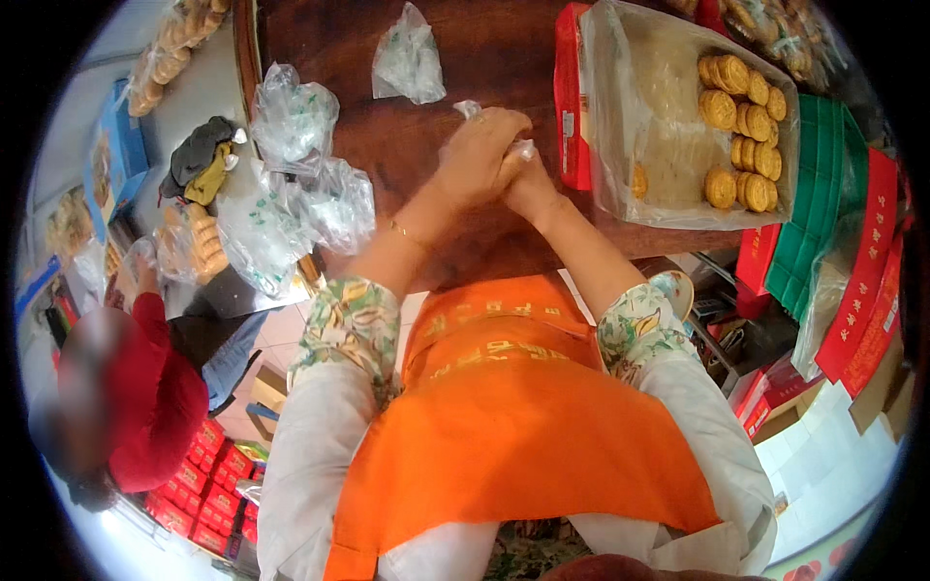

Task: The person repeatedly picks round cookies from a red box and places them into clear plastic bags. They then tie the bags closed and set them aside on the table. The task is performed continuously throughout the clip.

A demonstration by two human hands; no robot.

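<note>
Both my hands meet over the dark brown wooden table (504, 58). My left hand (480, 150) is closed, its back upward, and covers part of the right. My right hand (531, 186) is closed beneath and beside it. Bits of a clear plastic bag (467, 108) poke out past the left fingers and between the two hands; the rest is hidden, and I cannot tell whether anything is inside. Beyond the hands lies another crumpled clear bag (408, 60). Right of them, a lined red box (573, 107) holds round golden pastries (719, 108) in short rows.
Several clear bags with green print (295, 116) lie along the table's left side. Dark and mustard-coloured cloths (208, 165) are beyond them. A person in a red top (160, 397) is at the left. Green padded material (819, 213) and red boxes (867, 281) crowd the right.
</note>
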